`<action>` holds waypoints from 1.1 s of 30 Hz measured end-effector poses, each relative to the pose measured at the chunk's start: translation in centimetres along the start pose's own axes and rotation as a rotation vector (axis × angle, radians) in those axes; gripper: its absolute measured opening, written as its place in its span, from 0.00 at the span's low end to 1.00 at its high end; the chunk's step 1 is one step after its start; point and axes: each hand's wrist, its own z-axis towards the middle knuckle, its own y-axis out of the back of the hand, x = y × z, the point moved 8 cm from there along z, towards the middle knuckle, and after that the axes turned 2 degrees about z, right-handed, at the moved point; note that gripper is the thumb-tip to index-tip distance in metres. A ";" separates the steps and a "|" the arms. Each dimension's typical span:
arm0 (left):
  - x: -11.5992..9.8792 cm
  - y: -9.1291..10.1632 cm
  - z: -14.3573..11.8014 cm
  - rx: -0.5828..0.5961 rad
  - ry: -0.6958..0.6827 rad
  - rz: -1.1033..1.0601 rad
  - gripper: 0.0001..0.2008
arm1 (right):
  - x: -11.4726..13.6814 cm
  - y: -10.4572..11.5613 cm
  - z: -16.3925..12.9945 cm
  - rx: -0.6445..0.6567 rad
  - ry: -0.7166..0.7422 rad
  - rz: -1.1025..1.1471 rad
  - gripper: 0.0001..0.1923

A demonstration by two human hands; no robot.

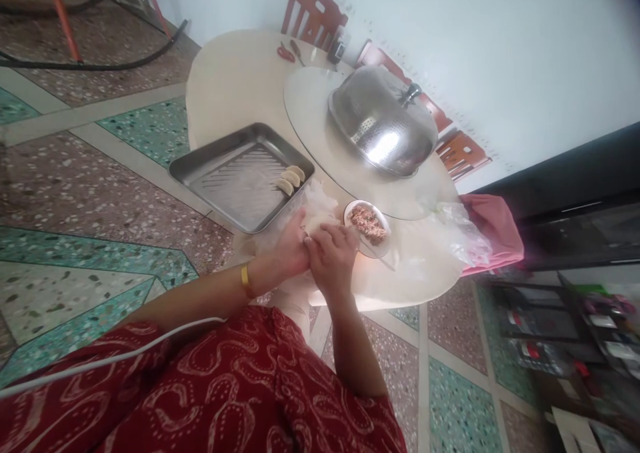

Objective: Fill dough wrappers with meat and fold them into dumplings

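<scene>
Round pale surface (235, 79) on a terrazzo floor (90, 193), wall behind. Raised round turntable (315, 126) sits toward the far edge, with a steel dome cover (383, 123) on it, knob on top. Steel tray (240, 173) overhangs the left edge of the surface; three folded dumplings (291, 178) lie in a row at the tray's corner nearest the hands. Clear plastic bag (460, 236) and pink cloth (493, 229) at the right edge. Small bowl of minced filling (369, 225) near the front edge, just right of the hands. Red scissors (285, 53) at the far edge.

Both hands meet at the front edge, over a crumpled plastic sheet with white wrappers (320, 209). Left hand (290, 249), gold bangle on the wrist, fingers curled and pressed against the right hand (333, 256); right fingers bent down, pinching something small between the two hands — too hidden to tell what.
</scene>
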 end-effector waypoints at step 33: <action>3.4 -2.8 -4.6 0.296 0.196 0.081 0.34 | 1.0 6.3 -5.5 0.000 0.080 0.106 0.11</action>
